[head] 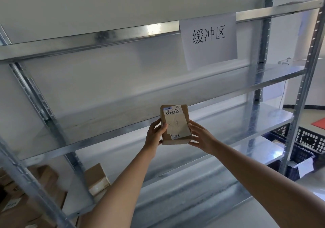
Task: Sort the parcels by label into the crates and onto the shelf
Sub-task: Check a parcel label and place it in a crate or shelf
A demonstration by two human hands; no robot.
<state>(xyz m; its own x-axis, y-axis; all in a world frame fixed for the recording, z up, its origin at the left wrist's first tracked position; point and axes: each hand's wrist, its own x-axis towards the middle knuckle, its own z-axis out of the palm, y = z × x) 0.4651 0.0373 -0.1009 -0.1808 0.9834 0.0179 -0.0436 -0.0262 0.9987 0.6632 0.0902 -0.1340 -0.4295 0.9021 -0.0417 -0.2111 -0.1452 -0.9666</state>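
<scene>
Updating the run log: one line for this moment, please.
parcel label up | left hand and right hand hold its sides | before metal shelf | crates right

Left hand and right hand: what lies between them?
In the head view, a small brown parcel lies between the left hand and right hand, gripped by both.

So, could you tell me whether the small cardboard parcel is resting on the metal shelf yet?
Apart. The head view shows the parcel held in the air between the left hand and right hand, in front of the shelf, not resting on it.
</scene>
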